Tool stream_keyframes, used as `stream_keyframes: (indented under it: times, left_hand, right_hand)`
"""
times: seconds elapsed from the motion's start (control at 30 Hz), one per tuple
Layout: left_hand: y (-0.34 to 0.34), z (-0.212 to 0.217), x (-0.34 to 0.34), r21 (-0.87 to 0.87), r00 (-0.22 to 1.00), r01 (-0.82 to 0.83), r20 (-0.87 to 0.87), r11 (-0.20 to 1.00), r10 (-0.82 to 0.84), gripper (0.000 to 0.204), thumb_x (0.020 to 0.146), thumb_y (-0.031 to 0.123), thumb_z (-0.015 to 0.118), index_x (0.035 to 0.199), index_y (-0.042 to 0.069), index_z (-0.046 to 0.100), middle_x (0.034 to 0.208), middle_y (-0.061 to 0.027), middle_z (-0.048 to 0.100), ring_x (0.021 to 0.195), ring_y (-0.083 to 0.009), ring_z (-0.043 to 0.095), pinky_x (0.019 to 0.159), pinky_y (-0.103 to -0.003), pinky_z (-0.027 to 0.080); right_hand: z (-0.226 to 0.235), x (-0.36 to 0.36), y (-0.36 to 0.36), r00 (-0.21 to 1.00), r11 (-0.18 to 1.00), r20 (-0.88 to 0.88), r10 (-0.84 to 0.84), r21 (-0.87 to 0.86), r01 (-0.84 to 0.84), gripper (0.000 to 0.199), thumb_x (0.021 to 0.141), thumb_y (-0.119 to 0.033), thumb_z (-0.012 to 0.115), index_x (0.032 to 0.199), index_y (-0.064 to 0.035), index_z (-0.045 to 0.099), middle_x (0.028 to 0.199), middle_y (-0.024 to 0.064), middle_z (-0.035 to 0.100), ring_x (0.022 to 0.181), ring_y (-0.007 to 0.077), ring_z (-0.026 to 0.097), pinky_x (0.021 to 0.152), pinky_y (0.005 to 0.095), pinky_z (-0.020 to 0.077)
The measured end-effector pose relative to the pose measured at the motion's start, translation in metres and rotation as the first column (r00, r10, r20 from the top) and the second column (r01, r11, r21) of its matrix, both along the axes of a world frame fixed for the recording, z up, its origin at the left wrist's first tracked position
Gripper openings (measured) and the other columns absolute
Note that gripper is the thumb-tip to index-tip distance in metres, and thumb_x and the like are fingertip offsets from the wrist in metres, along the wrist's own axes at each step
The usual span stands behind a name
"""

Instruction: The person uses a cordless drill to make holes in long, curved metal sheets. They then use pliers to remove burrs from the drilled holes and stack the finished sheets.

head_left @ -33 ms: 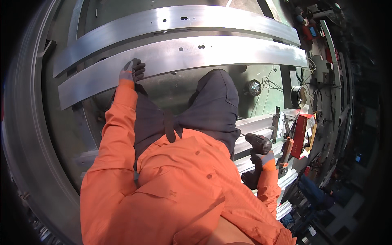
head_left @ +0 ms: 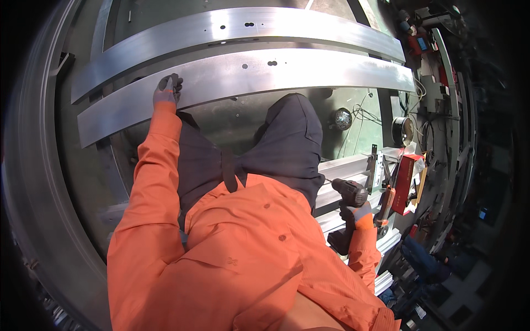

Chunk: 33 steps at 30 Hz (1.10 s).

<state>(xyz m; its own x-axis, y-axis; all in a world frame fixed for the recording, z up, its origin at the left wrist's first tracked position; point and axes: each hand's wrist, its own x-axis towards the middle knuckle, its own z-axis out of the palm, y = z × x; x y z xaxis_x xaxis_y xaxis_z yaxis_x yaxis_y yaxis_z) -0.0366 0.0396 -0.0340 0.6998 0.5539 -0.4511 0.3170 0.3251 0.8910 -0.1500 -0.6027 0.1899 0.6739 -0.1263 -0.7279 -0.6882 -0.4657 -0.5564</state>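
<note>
Over the left part of the nearer aluminium profile (head_left: 232, 80) is my left hand (head_left: 169, 88), in a grey and dark glove. Its fingers are curled together, and whatever may be in them is hidden. That profile is long, flat and silvery, with a few dark holes past its middle. Low on the right, my right hand (head_left: 353, 212), gloved too, is wrapped round the grip of a black cordless drill (head_left: 352, 193). The drill is beside my right thigh and points to the left.
A second aluminium profile (head_left: 165, 47) lies parallel beyond the first. To my right are stacked metal profiles (head_left: 345, 168), an orange-handled tool (head_left: 388, 201), a red box (head_left: 404, 182) and a round spool (head_left: 403, 131). Loose cables (head_left: 364, 116) trail near a shiny round object (head_left: 342, 118).
My left hand has shifted slightly left and away from me along the nearer profile, and its fingers are drawn in more. My right hand and the drill stay almost where they were.
</note>
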Motion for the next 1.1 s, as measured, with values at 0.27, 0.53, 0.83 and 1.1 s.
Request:
stream_keyframes:
  times: [0.27,0.53,0.83,1.1]
  left_hand:
    - [0.028,0.025,-0.01,0.737,0.672,0.657,-0.667,0.157,0.322,0.061,0.093,0.061,0.042,0.149,0.038,0.035,0.16,0.0008,0.026,0.149,-0.0246,0.019,0.12,-0.048,0.015]
    - [0.042,0.006,-0.016,0.71,0.631,0.662,-0.701,0.241,0.332,0.064,0.092,0.063,0.042,0.15,0.041,0.032,0.161,-0.0005,0.025,0.148,-0.0301,0.02,0.121,-0.048,0.01]
    - [0.036,0.027,-0.013,0.691,0.63,0.686,-0.721,0.228,0.289,0.061,0.093,0.058,0.043,0.15,0.04,0.031,0.16,0.0057,0.027,0.148,-0.0208,0.02,0.122,-0.045,0.013]
    - [0.036,0.03,-0.016,0.722,0.662,0.652,-0.691,0.232,0.292,0.061,0.092,0.058,0.045,0.149,0.041,0.032,0.16,0.0051,0.027,0.148,-0.0218,0.021,0.122,-0.045,0.013]
  right_hand:
    - [0.083,0.089,0.087,0.909,0.998,0.416,0.001,0.054,-0.026,0.05,0.078,0.001,0.061,0.127,-0.0061,0.055,0.093,0.0082,0.066,0.068,0.0143,0.062,0.051,0.0274,0.0473]
    - [0.067,0.182,0.236,0.772,0.847,0.411,0.485,-0.001,-0.532,0.046,0.073,-0.002,0.061,0.119,-0.0032,0.056,0.087,0.0081,0.066,0.067,0.0151,0.061,0.05,0.0277,0.0477]
    - [-0.003,0.223,0.336,0.838,0.842,0.288,0.464,0.151,-0.518,0.035,0.076,-0.006,0.064,0.11,-0.0004,0.059,0.081,0.0093,0.066,0.055,0.0142,0.057,0.045,0.0283,0.045]
    - [-0.027,0.238,0.349,0.834,0.847,0.209,0.511,0.039,-0.53,0.034,0.08,-0.006,0.065,0.112,0.0014,0.059,0.086,0.0126,0.069,0.052,0.0139,0.056,0.044,0.0276,0.0451]
